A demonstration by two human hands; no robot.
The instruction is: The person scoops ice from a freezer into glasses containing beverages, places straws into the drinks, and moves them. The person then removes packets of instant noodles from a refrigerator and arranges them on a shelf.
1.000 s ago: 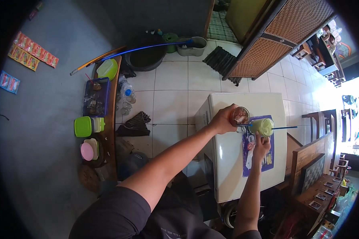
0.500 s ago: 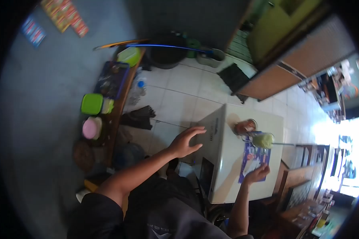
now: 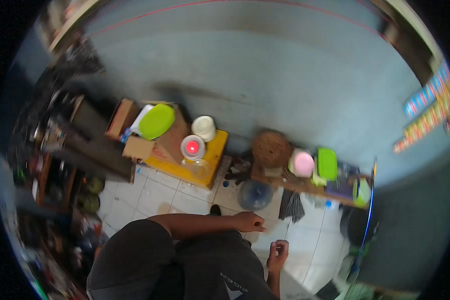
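My left hand (image 3: 249, 222) hangs over the tiled floor in front of my body, its fingers curled in and no object visible in them. Lower and to the right, my right hand (image 3: 278, 255) is raised with its fingers bent inward, also showing nothing held. The two hands are apart. Closest beyond my left hand is a clear bluish round plastic container (image 3: 255, 195) on the floor. A dark striped cloth (image 3: 291, 205) lies to the right of it.
A yellow table (image 3: 216, 159) holds a cardboard box (image 3: 174, 141), a green lid (image 3: 157, 121) and white tubs (image 3: 204, 128). Along the wall, a low wooden bench (image 3: 305, 187) bears a woven round item (image 3: 271, 150), a pink-lidded tub (image 3: 303, 164) and a green-lidded box (image 3: 327, 164). Sachet strips hang at right.
My view has swung left, away from the white-topped table with the glasses, towards the wall and yellow table. My left hand's spread fingers have curled in, and both hands are nearer each other.
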